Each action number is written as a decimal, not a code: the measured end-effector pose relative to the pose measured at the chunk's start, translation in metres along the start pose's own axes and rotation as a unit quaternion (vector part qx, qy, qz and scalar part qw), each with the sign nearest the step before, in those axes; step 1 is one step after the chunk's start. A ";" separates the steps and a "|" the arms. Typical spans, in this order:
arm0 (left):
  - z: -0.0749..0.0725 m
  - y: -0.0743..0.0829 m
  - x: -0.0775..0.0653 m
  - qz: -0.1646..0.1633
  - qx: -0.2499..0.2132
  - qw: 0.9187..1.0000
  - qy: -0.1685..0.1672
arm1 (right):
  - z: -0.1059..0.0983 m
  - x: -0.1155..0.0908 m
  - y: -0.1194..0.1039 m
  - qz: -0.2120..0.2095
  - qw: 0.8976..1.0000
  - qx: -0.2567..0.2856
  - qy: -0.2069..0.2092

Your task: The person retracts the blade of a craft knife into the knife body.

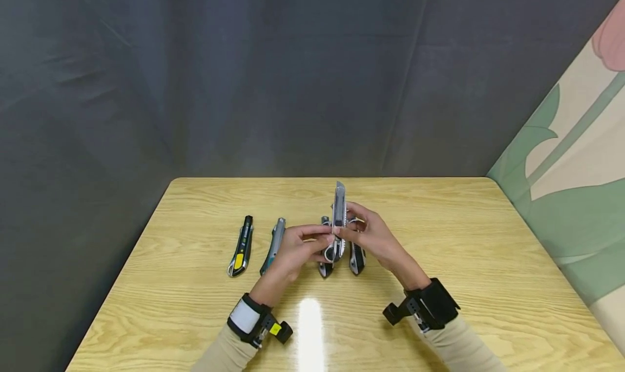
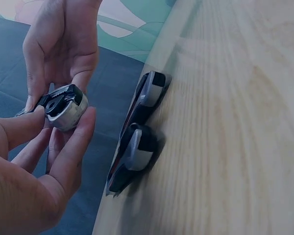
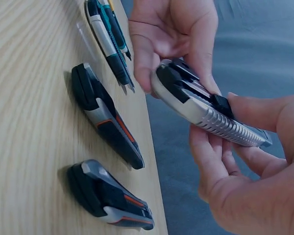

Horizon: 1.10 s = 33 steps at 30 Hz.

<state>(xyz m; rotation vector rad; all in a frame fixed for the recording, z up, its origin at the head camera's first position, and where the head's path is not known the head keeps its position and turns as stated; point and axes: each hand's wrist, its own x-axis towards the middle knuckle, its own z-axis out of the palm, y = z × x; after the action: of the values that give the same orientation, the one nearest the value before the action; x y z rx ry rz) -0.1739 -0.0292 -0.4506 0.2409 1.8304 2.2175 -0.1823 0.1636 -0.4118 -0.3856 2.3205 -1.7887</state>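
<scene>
Both hands hold a silver snap-off utility knife (image 1: 339, 215) with a black slider, raised above the table with its nose pointing away. Thumb and fingers of my left hand (image 1: 295, 247) pinch its rear end. My right hand (image 1: 378, 239) grips the body from the right; in the right wrist view its thumb lies at the black slider (image 3: 221, 105). Whether any blade sticks out I cannot tell. Beneath and beside the hands lie two black-and-grey utility knives, one with orange trim (image 3: 108, 117) and its twin (image 3: 112, 196), partly covered in the head view.
On the wooden table (image 1: 439, 225), left of the hands, lie a grey-and-teal utility knife (image 1: 276, 242) and a black one with a yellow slider (image 1: 240, 250). A dark curtain (image 1: 293, 90) stands behind the table; a flower-patterned cloth (image 1: 576, 171) hangs at the right.
</scene>
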 end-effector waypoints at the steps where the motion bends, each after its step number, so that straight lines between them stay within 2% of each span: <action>1: -0.001 0.001 0.001 0.000 0.000 1.000 0.001 | 0.001 0.001 -0.001 0.004 1.000 -0.002 0.003; 6: -0.002 0.008 0.004 -0.004 0.012 1.000 0.003 | 0.002 0.003 -0.004 0.034 0.999 0.019 0.003; 9: -0.002 0.010 0.004 -0.014 0.018 1.000 -0.004 | 0.001 0.003 -0.005 0.036 0.999 0.032 0.008; 19: -0.001 0.013 0.003 -0.007 0.021 0.999 -0.049 | -0.007 0.001 -0.005 0.045 0.996 0.074 0.023; 25: 0.000 0.010 0.002 -0.009 0.025 0.999 -0.030 | -0.006 0.001 -0.006 0.037 0.997 0.074 0.014; 33: -0.001 0.010 0.000 -0.006 0.029 0.999 -0.013 | 0.000 0.001 -0.007 0.039 0.996 0.074 0.024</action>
<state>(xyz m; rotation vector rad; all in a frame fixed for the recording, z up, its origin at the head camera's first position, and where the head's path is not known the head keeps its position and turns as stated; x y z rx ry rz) -0.1751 -0.0321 -0.4412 0.2672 1.8804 2.1459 -0.1828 0.1619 -0.4051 -0.2285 2.1831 -1.9355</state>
